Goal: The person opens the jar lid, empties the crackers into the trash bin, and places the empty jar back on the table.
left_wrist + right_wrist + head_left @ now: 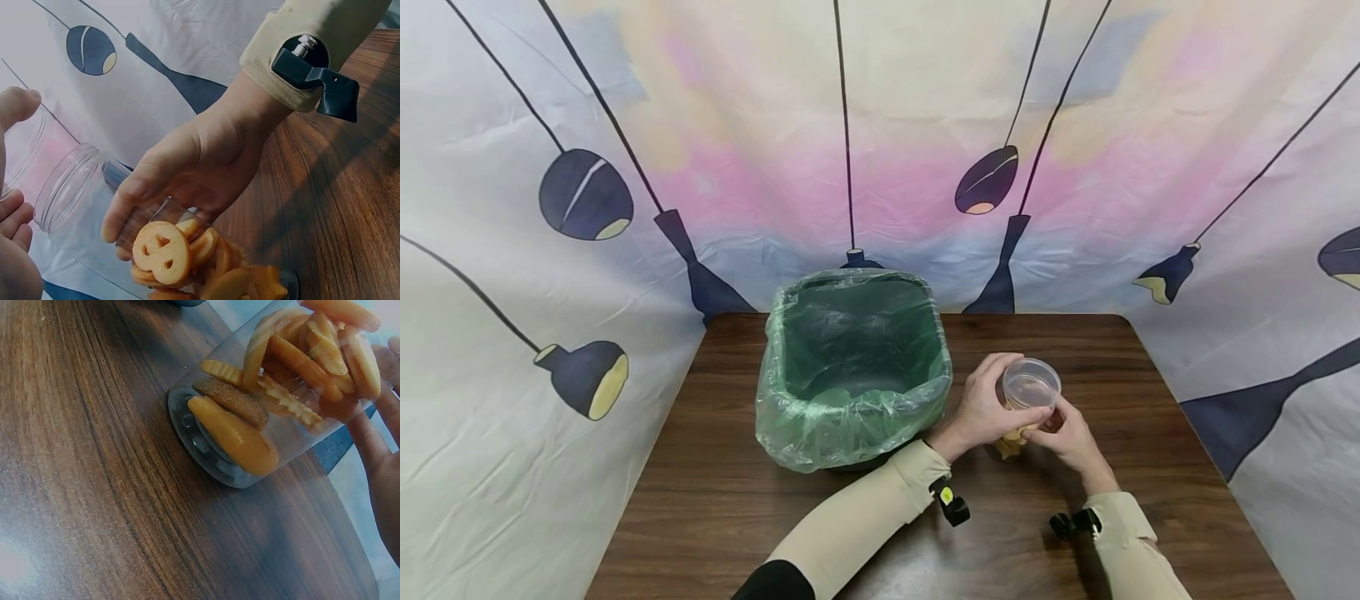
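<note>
A clear jar [81, 234] holds several golden biscuits [164, 253], one with a face cut into it. My right hand [1075, 437] grips the jar's side, its fingers curled around the wall in the left wrist view. Between the thumb and fingers of my left hand [985, 408] is a clear round lid [28, 147], held just apart from the jar's open rim. Through the wall in the right wrist view, more biscuits [234, 437] show near the jar's base, one browner than the others. Whether the base touches the table is hard to tell.
A bin [850, 421] lined with a green translucent bag stands on the brown wooden table [700, 500], left of my hands. Behind the table hangs a cloth backdrop [910, 117] printed with dark lamps. Each wrist carries a small black camera mount [952, 504].
</note>
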A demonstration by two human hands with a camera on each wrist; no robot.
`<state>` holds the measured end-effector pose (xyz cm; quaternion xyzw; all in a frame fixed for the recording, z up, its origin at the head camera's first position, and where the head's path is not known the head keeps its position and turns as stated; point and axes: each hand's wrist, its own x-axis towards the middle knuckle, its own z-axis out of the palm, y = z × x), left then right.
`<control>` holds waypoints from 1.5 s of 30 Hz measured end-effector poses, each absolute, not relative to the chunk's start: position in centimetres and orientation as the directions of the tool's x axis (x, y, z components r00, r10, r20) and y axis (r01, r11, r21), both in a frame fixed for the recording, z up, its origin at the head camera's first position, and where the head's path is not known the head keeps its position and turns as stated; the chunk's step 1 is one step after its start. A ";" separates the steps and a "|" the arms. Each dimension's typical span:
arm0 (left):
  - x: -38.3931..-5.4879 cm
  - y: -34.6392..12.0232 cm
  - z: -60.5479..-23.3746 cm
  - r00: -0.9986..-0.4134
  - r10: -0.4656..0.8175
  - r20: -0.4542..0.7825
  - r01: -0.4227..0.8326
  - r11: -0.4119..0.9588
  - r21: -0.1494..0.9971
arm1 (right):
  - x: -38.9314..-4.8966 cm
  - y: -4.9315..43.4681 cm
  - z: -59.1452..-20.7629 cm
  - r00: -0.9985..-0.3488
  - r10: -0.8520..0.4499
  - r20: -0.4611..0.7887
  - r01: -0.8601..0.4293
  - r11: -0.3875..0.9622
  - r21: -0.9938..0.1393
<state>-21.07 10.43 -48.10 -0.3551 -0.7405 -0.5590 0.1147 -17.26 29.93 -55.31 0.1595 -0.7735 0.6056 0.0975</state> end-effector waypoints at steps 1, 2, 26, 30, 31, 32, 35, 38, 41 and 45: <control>-21.1 10.4 -48.1 -0.721 0.398 0.568 0.655 0.123 0.745 | -17.2 29.8 -55.0 -0.930 -0.132 0.344 -0.365 0.216 -0.906; -21.1 10.4 -48.0 -0.720 0.398 0.569 0.657 0.124 0.744 | -17.1 29.7 -54.8 -0.929 -0.136 0.344 -0.367 0.215 -0.905; -20.7 9.6 -47.7 -0.717 0.395 0.574 0.666 0.148 0.731 | -17.0 29.9 -55.3 -0.927 -0.113 0.358 -0.375 0.244 -0.894; -20.7 9.5 -47.7 -0.715 0.399 0.575 0.669 0.151 0.727 | -16.5 29.3 -54.0 -0.923 -0.117 0.366 -0.384 0.233 -0.894; -20.7 9.5 -47.6 -0.713 0.398 0.577 0.671 0.151 0.726 | -16.3 29.2 -53.8 -0.923 -0.119 0.366 -0.384 0.234 -0.893; -20.6 9.4 -47.6 -0.712 0.398 0.579 0.672 0.148 0.725 | -16.3 29.1 -53.6 -0.924 -0.120 0.364 -0.382 0.235 -0.894; -20.6 9.3 -47.6 -0.706 0.396 0.588 0.682 0.155 0.715 | -16.1 29.0 -53.3 -0.928 -0.118 0.354 -0.372 0.236 -0.898; -20.6 9.1 -47.6 -0.696 0.394 0.601 0.695 0.155 0.703 | -16.1 28.9 -53.3 -0.928 -0.117 0.355 -0.373 0.229 -0.899; -20.5 9.0 -47.6 -0.684 0.392 0.616 0.709 0.159 0.687 | -16.3 28.9 -53.4 -0.926 -0.112 0.361 -0.377 0.221 -0.900; -20.4 8.8 -47.5 -0.684 0.401 0.609 0.707 0.158 0.689 | -16.7 29.2 -54.2 -0.925 -0.108 0.365 -0.380 0.211 -0.901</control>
